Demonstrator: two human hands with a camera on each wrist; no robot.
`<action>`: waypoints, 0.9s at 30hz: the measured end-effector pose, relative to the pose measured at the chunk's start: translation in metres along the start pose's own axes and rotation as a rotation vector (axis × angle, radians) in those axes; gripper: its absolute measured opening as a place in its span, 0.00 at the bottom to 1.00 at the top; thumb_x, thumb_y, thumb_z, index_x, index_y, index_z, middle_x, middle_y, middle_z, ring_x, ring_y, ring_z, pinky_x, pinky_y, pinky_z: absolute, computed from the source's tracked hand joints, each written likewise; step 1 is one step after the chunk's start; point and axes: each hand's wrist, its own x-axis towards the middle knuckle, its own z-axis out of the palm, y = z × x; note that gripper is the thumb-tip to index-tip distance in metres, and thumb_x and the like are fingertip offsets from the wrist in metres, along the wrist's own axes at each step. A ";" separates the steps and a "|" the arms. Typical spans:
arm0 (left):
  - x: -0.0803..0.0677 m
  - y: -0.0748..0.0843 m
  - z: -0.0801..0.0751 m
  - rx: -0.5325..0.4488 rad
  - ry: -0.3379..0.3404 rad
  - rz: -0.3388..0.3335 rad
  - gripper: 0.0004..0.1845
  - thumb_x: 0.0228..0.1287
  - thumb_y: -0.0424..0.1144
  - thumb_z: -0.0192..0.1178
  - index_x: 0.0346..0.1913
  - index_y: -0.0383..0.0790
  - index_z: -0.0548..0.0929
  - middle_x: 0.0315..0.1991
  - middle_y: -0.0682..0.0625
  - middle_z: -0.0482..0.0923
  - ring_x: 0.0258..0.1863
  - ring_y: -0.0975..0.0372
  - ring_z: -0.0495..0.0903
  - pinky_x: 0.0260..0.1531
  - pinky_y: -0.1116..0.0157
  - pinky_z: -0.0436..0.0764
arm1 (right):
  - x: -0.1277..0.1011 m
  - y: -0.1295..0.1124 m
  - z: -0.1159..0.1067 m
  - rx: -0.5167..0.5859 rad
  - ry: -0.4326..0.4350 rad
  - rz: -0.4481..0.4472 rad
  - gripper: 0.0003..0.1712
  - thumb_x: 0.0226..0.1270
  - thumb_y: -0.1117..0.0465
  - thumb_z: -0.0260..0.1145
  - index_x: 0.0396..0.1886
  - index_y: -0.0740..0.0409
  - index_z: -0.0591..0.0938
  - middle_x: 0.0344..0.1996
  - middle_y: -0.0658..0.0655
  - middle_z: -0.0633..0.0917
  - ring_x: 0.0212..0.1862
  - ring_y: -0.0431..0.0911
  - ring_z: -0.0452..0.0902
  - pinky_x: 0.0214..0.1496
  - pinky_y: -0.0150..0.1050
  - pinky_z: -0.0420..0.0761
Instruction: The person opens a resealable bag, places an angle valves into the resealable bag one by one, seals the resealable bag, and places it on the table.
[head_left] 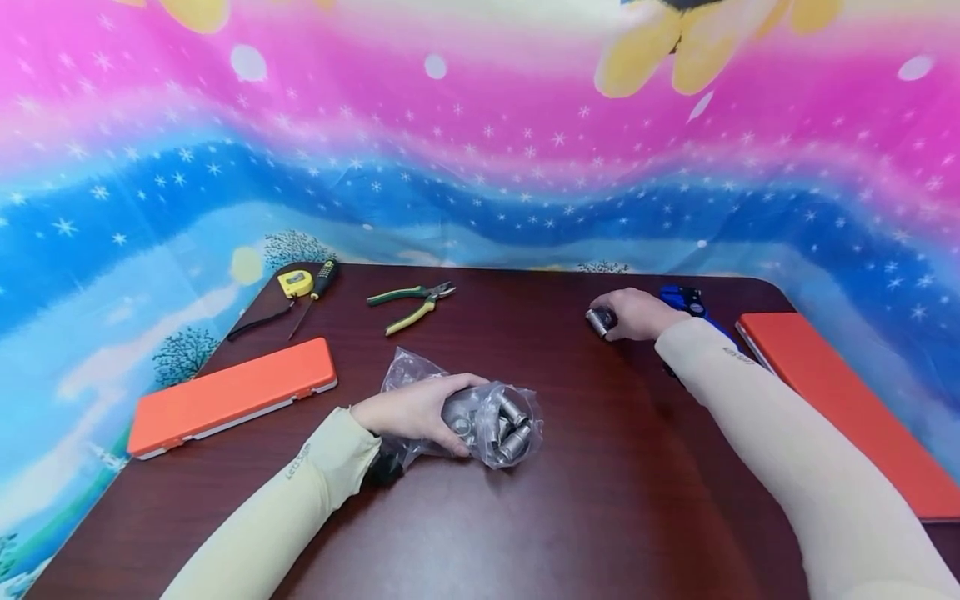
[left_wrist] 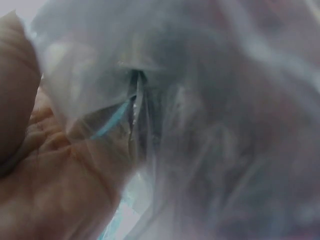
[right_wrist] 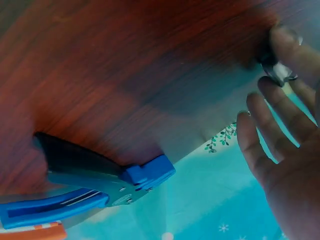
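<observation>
The left hand [head_left: 420, 410] is gripping a clear bag [head_left: 491, 417], thumb and fingers spreading around the plastic; metal parts [head_left: 514, 443] are showing inside, at the end right of the hand, around the middle of the table [head_left: 585, 517]. The right hand [head_left: 637, 315] is pinching a metal tube [head_left: 598, 322] toward the far right; whether the tube is touching the wood, I cannot tell. Near that hand, a blue tool [head_left: 681, 297] is lying. An orange box [head_left: 847, 408] is lying at the right edge, a second box [head_left: 232, 398] at the left. Pliers [head_left: 433, 293] are lying beyond the bag; farther left, a screwdriver [head_left: 322, 279] is resting just beside a tape measure [head_left: 296, 284]. A patterned cloth [head_left: 480, 167] is hanging behind.
</observation>
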 end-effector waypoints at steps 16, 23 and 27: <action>0.000 0.000 -0.001 0.004 0.005 -0.003 0.48 0.46 0.51 0.80 0.71 0.54 0.66 0.61 0.59 0.72 0.57 0.65 0.72 0.58 0.61 0.72 | -0.118 -0.091 0.025 0.389 0.347 -0.011 0.31 0.51 0.46 0.80 0.52 0.54 0.84 0.36 0.47 0.85 0.41 0.43 0.81 0.44 0.44 0.80; 0.000 0.001 0.000 0.011 0.007 0.005 0.48 0.46 0.52 0.79 0.71 0.53 0.66 0.60 0.58 0.73 0.57 0.64 0.73 0.58 0.60 0.72 | -0.140 -0.146 0.046 0.385 0.339 -0.049 0.30 0.49 0.45 0.81 0.49 0.53 0.86 0.33 0.42 0.84 0.37 0.39 0.81 0.40 0.39 0.78; 0.001 0.000 0.000 0.009 0.005 0.008 0.48 0.46 0.52 0.79 0.70 0.54 0.67 0.59 0.58 0.73 0.56 0.65 0.73 0.57 0.61 0.72 | -0.136 -0.173 0.057 0.395 0.333 -0.029 0.31 0.46 0.43 0.82 0.48 0.52 0.86 0.37 0.43 0.86 0.38 0.39 0.80 0.41 0.39 0.78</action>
